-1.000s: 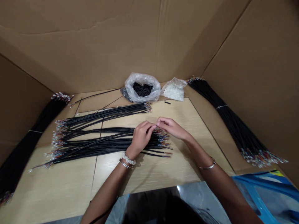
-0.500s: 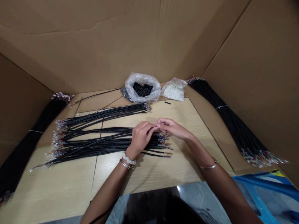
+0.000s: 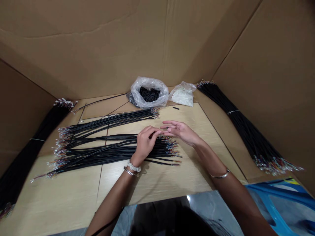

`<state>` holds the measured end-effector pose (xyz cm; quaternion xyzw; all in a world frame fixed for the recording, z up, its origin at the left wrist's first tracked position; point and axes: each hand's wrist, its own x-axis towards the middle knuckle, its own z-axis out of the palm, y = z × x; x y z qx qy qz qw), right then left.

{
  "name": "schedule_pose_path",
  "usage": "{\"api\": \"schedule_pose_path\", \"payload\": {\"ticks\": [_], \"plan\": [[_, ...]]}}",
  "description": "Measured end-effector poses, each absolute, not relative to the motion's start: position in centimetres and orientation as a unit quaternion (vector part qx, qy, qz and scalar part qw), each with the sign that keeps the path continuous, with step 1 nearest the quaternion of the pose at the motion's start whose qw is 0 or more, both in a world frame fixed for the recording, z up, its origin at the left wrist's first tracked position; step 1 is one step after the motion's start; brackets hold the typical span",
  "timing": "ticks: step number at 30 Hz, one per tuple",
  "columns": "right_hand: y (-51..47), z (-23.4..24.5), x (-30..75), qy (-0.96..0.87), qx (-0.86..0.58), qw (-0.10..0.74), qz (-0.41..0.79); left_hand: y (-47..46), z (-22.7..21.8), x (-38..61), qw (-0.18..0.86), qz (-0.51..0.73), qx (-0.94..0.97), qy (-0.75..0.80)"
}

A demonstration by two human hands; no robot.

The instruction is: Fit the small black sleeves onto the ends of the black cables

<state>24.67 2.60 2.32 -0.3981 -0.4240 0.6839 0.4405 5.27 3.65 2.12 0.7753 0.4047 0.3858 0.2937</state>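
Note:
My left hand (image 3: 145, 141) rests over a flat bundle of black wires (image 3: 118, 151), its fingertips pinching a thin black wire whose end is hidden by the fingers. My right hand (image 3: 179, 131) hovers just beyond the bundle's crimped, multicoloured ends (image 3: 172, 151). A small black piece (image 3: 167, 127) is held between its fingers. A second bundle of black wires (image 3: 110, 119) lies farther out on the wooden table (image 3: 157, 182).
A clear bag of small black pieces (image 3: 149, 93) and a bag of white parts (image 3: 182, 95) stand at the back. Long tied wire bundles (image 3: 236, 121) lean along the right cardboard wall (image 3: 270, 65), others along the left. Blue packaging (image 3: 278, 203) lies at the front right.
My hands have drawn slightly apart, with the right hand moving right and up. The small black piece now shows between its fingers.

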Motion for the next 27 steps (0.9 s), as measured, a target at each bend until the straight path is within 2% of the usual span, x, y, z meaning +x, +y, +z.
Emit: {"api": "schedule_pose_path", "payload": {"ticks": [10, 27], "plan": [[2.2, 2.5, 23.2, -0.518, -0.403, 0.444, 0.61, 4.1, 2.3, 5.1, 0.342, 0.403, 0.743, 0.41], [2.2, 2.0, 22.6, -0.538, -0.357, 0.489, 0.587, 3.9, 2.6, 5.1, 0.306, 0.404, 0.766, 0.395]]}}
